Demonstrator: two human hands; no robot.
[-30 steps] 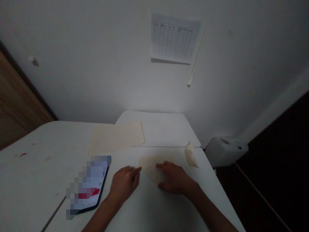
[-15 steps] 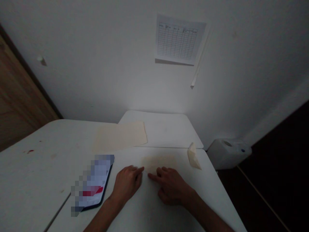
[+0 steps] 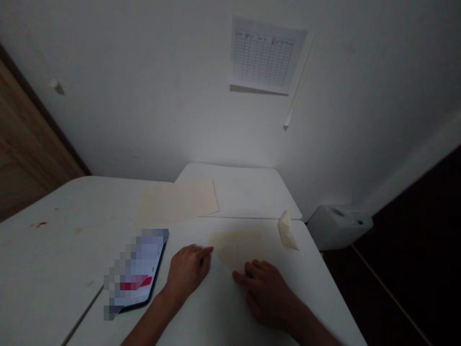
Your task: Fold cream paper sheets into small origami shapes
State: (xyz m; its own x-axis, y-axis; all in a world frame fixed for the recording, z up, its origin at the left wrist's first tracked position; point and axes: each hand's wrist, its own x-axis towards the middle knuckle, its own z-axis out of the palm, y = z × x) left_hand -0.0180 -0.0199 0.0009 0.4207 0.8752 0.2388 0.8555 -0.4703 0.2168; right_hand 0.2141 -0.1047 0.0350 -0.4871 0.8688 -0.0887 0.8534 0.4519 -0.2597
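A cream paper [image 3: 236, 245], folded into a triangle shape, lies flat on the white table [image 3: 65, 269] in front of me. My left hand [image 3: 187, 271] rests palm down with its fingertips pressing the paper's left corner. My right hand [image 3: 266, 290] lies palm down with its forefinger stretched onto the paper's lower point. Neither hand grips anything.
A phone [image 3: 139, 274] with a lit screen lies left of my left hand. A larger cream sheet [image 3: 178, 202] lies further back. A small folded paper figure [image 3: 287, 231] stands near the table's right edge. A white container [image 3: 338, 223] sits on the floor beyond.
My right hand slid off the paper's middle, down along it toward me, and now touches only its lower point. My left hand stayed at the left corner.
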